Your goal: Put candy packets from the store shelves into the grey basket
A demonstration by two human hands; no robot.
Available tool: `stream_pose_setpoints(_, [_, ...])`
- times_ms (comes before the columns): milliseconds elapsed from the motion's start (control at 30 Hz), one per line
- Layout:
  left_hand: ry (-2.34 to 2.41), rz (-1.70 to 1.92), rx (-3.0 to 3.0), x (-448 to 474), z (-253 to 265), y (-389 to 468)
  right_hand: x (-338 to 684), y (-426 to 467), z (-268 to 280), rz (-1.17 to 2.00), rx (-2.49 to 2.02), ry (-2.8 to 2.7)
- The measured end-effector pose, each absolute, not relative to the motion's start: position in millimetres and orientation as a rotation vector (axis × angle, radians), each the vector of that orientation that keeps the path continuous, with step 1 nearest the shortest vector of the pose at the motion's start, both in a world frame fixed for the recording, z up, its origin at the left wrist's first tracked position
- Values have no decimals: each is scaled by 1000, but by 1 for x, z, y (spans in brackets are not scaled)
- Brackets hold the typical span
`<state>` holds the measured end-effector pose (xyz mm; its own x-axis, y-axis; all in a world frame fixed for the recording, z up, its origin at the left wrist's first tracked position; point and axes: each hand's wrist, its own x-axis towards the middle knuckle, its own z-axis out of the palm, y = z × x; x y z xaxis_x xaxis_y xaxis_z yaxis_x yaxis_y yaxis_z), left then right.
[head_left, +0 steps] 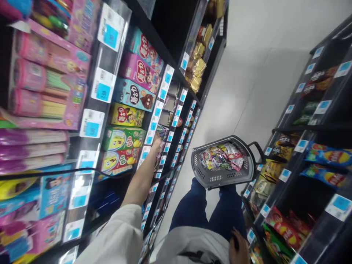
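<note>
My left hand (pixel 156 143) reaches past the price strip into a lower shelf on the left. Its fingers are small, blurred and partly hidden among the packets (pixel 162 131) there, so what they touch is unclear. Near the forearm, on the shelf above, stand boxed snacks: a green box (pixel 125 138), a yellow box (pixel 128 114) and a red box (pixel 121 159). At the lower edge of view, my right hand (pixel 239 250) is by my thigh, fingers curled about something dark that I cannot make out.
A grey shopping basket (pixel 202 179) with colourful packets (pixel 220 157) inside stands on the floor before my legs. Shelves with chip bags (pixel 327 156) line the right side. Gold-wrapped items (pixel 198 69) sit on the far left shelf. A black cable (pixel 82 169) crosses the left shelves.
</note>
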<state>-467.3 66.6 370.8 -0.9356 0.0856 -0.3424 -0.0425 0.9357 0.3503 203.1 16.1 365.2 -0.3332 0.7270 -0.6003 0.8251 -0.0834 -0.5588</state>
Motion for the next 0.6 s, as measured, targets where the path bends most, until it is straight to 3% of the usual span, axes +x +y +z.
stream_pose_setpoints(133, [2783, 385, 150, -466, 369, 57, 199, 21, 371, -1381, 1705, 2065])
stream_pose_setpoints(367, [2574, 6, 997, -440, 365, 46, 189, 31, 381, -1346, 1638, 2072])
stream_pose_setpoints(467, [2658, -127, 824, -439, 352, 51, 186, 34, 383, -1346, 1623, 2055])
stream_pose_setpoints(600, [2712, -6, 450, -454, 332, 60, 184, 37, 385, -1357, 1600, 2052])
